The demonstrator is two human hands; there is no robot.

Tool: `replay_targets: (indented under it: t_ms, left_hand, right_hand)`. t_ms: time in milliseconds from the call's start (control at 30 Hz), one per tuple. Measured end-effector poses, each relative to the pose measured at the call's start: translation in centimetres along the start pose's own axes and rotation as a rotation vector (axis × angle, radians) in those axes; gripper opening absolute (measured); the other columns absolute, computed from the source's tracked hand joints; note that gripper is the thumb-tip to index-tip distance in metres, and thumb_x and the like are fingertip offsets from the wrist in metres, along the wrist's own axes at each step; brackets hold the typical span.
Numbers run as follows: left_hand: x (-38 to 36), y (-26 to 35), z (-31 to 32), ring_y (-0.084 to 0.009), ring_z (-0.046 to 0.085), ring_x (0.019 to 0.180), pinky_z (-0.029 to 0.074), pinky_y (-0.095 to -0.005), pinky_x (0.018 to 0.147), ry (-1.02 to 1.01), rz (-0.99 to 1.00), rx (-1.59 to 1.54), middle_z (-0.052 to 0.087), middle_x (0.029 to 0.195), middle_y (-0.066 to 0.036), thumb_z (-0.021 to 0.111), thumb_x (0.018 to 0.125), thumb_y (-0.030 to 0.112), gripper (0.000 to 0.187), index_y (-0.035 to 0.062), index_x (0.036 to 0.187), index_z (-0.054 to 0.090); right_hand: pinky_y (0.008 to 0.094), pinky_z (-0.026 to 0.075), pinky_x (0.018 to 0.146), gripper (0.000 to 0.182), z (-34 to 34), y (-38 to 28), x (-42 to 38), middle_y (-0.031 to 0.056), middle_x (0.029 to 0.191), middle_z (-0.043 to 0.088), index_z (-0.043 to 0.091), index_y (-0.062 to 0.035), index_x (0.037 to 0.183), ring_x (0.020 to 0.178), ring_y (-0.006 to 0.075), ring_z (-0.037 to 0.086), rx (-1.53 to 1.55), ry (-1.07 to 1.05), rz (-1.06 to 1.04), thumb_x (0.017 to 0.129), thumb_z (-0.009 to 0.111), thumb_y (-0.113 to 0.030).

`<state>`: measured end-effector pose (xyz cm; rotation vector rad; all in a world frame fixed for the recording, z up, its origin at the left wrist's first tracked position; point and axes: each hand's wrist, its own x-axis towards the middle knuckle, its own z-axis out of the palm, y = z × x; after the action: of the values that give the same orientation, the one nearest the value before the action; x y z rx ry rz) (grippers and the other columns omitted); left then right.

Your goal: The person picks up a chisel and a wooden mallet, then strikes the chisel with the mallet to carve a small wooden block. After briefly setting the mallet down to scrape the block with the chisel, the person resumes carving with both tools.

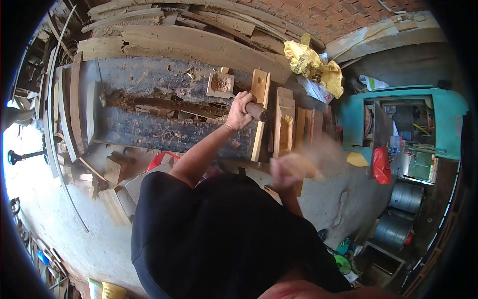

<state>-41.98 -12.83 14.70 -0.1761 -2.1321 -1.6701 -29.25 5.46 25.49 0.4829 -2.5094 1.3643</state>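
My left hand [240, 112] is closed around the thick wooden handle of a chisel [257, 111]. Its blade reaches toward a small wooden block [213, 92] with a hollow cut into it and chips inside. My right hand [283, 173] is smeared by motion, with the fingers closed on what looks like a wooden mallet [321, 157], also badly blurred. A wooden plank [259, 87] stands right beside my left hand, and a grooved wooden piece [285, 132] lies between the two hands.
The dark, worn bench [149, 72] has a long ragged gap with debris. Long boards [174, 42] are stacked behind it. A yellow bag [308, 62] lies at the back right, near a teal machine [348, 117]. Wood offcuts [115, 207] sit on the floor at left.
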Motion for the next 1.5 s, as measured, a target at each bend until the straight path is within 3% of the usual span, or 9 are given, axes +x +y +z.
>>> replay_targets:
  t_ms: [167,367,433,567,700,733,867,1033,1500]
  left_hand:
    - [-0.6,-0.8,-0.4,-0.0357,0.051,0.085,0.042,-0.0422,0.077,-0.049,0.039,0.040,0.054,0.083,-0.014,0.068,0.064,0.012,0.025,0.0046,0.083,0.054]
    - [-0.6,-1.0,-0.7,-0.0354,0.051,0.086,0.042,-0.0416,0.078,-0.034,0.021,-0.012,0.055,0.083,-0.013,0.068,0.064,0.012,0.024,0.0053,0.083,0.055]
    - [-0.9,-1.1,-0.5,-0.0351,0.051,0.086,0.042,-0.0415,0.078,-0.042,0.023,0.005,0.055,0.084,-0.013,0.069,0.065,0.012,0.024,0.0059,0.083,0.055]
    - [-1.2,-1.2,-0.4,-0.0339,0.051,0.084,0.042,-0.0406,0.077,-0.084,0.063,0.042,0.055,0.082,-0.012,0.069,0.067,0.011,0.021,0.0074,0.082,0.055]
    - [-1.0,-1.5,0.0,-0.0358,0.049,0.083,0.042,-0.0427,0.072,-0.076,0.123,0.044,0.052,0.082,-0.013,0.072,0.066,0.013,0.025,0.0054,0.082,0.054]
    - [-1.2,-1.8,0.2,-0.0353,0.050,0.083,0.042,-0.0425,0.074,-0.087,0.101,0.057,0.052,0.082,-0.013,0.072,0.066,0.014,0.025,0.0058,0.082,0.054]
    - [-1.6,-3.0,1.3,-0.0330,0.051,0.084,0.040,-0.0416,0.078,-0.112,0.151,0.136,0.054,0.083,-0.010,0.072,0.066,0.012,0.024,0.0089,0.083,0.056]
    - [-1.5,-2.7,2.3,-0.0335,0.052,0.085,0.040,-0.0419,0.077,-0.175,0.211,0.183,0.056,0.086,-0.009,0.070,0.064,0.007,0.025,0.0105,0.085,0.058]
    - [-1.0,-1.2,0.5,-0.0347,0.053,0.089,0.043,-0.0428,0.082,-0.201,0.106,0.081,0.056,0.090,-0.011,0.070,0.066,0.009,0.026,0.0081,0.088,0.058]
  right_hand:
    - [0.0289,0.050,0.071,0.043,0.6,2.2,-1.5,0.0108,0.086,0.056,0.048,0.0006,0.113,0.067,0.0152,0.058,0.020,-0.076,0.410,0.080,0.073,-0.010]
    - [0.0308,0.051,0.077,0.045,-0.3,1.8,-1.4,0.0109,0.091,0.059,0.043,0.0044,0.114,0.077,0.0168,0.061,0.135,0.004,-0.039,0.082,0.071,-0.011]
    - [0.0385,0.045,0.091,0.057,2.2,3.4,-2.0,0.0201,0.107,0.061,0.047,0.0113,0.114,0.101,0.0291,0.062,-0.019,-0.104,0.367,0.079,0.077,-0.022]
    - [0.0274,0.050,0.057,0.052,0.8,-0.7,-0.2,0.0100,0.086,0.058,0.037,0.0052,0.123,0.058,0.0145,0.058,0.276,0.150,0.465,0.085,0.069,-0.007]
    - [0.0290,0.048,0.061,0.049,0.3,3.5,-1.3,0.0112,0.087,0.058,0.041,0.0042,0.121,0.059,0.0164,0.055,0.230,0.092,-0.182,0.083,0.069,-0.007]
    - [0.0302,0.049,0.067,0.050,1.1,13.7,-8.3,0.0129,0.093,0.060,0.048,0.0021,0.121,0.067,0.0169,0.059,0.137,0.073,0.098,0.082,0.073,-0.015]
    - [0.0286,0.049,0.055,0.051,3.2,8.2,-5.2,0.0073,0.090,0.060,0.049,0.0008,0.123,0.064,0.0119,0.058,-0.230,0.056,0.079,0.082,0.074,-0.015]
    - [0.0309,0.051,0.075,0.054,0.2,2.7,-2.8,0.0145,0.101,0.060,0.045,0.0045,0.122,0.090,0.0171,0.062,0.230,0.091,0.612,0.082,0.076,-0.013]
    - [0.0326,0.049,0.080,0.048,-2.6,0.0,-2.9,0.0089,0.099,0.058,0.049,0.0044,0.118,0.088,0.0183,0.058,0.189,0.118,0.485,0.080,0.075,-0.009]
